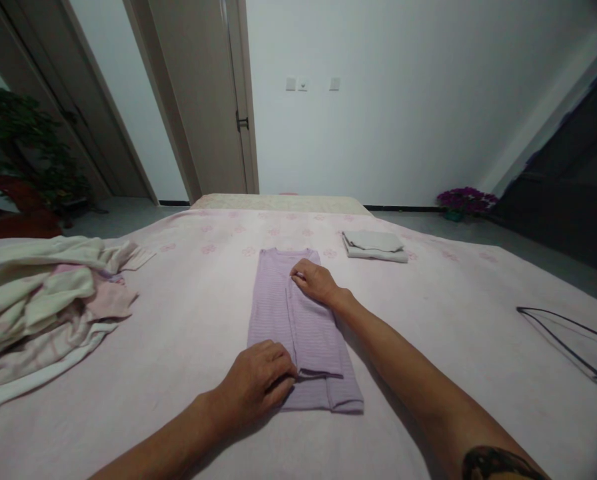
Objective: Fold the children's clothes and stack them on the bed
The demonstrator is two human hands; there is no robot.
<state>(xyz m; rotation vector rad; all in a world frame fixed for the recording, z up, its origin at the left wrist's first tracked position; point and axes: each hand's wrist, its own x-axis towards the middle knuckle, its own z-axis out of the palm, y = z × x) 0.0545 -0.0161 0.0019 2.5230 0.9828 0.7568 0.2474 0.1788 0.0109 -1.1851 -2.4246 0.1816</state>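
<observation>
A lilac, finely striped long-sleeved shirt [273, 293] lies on the bed, its neckline at the far end. One side is folded inward, and a sleeve [323, 347] lies along the body with its cuff near the hem. My right hand [314, 281] pinches the folded edge near the shoulder. Close to the cuff, my left hand [263, 375] has its fingers closed on the shirt's fold and rests partly over the cloth. The fingertips of the left hand are partly hidden.
A pink floral sheet [188, 347] covers the bed. Heaped clothes [43, 307] lie at the left, a folded grey garment [375, 246] sits at the back right, and a black wire hanger [558, 340] lies at the right edge. Purple flowers [466, 200] stand beyond the bed.
</observation>
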